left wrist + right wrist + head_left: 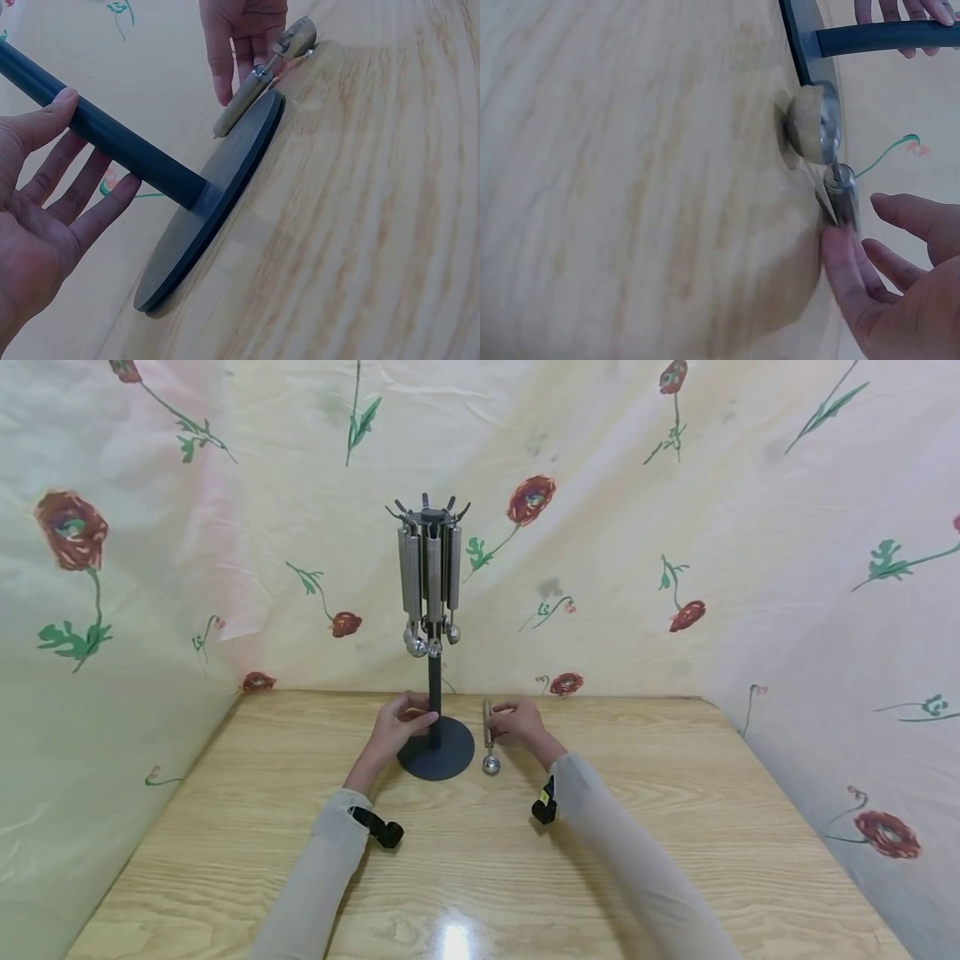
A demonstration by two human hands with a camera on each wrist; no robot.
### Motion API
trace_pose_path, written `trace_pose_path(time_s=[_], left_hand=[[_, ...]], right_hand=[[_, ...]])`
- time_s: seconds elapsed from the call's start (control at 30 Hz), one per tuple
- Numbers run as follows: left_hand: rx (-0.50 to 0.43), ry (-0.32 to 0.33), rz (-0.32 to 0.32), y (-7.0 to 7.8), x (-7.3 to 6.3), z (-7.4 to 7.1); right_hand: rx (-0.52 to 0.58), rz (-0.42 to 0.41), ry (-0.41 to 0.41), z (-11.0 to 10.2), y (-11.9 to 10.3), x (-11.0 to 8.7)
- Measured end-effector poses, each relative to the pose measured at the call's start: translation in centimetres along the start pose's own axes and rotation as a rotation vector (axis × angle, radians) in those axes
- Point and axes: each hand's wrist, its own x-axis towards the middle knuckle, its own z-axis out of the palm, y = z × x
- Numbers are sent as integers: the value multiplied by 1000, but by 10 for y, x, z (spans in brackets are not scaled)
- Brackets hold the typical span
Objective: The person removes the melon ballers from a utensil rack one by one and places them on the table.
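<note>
A dark stand with a round base (456, 756) stands upright on the table, and its pole (120, 142) rises through my left hand (402, 720). That hand grips the pole low down, thumb on one side and fingers on the other. Several metal utensils (433, 577) with round ends hang from the hooks at the top. Just right of the base, a metal scoop (489, 727) lies with its round bowl (810, 124) toward me. My right hand (519, 723) is at its handle (843, 196), fingertips right beside it; the thumb (907, 214) stands apart from the handle.
The wooden table (465, 843) runs back to a flowered cloth (600, 527) hanging behind it and along both sides. Each wrist carries a small black camera, one on the left (386, 833) and one on the right (545, 806).
</note>
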Motion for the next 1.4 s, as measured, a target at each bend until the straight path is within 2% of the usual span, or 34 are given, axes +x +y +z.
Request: trace_pose_path(time_s=[0.1, 0.23, 0.37, 0.6, 0.8, 0.9, 1.07, 1.4], left_hand=[[-9, -4, -10, 1, 0, 1], [-19, -7, -22, 0, 1, 1], [-17, -6, -22, -1, 2, 0], [-8, 0, -8, -3, 1, 0], [-7, 4, -1, -3, 1, 0], [-4, 5, -1, -3, 1, 0], [-8, 4, -1, -2, 1, 0], [10, 1, -14, 0, 0, 1]], right_hand=[[-37, -15, 7, -4, -7, -2], [-29, -92, -12, -14, -27, -4], [-6, -224, -41, -22, -61, -14], [57, -505, -61, -35, -130, -46], [133, -665, -68, -37, -175, -69], [172, -713, -81, -35, -190, -77], [231, -744, -116, -29, -207, -83], [264, -754, -134, -17, -218, -84]])
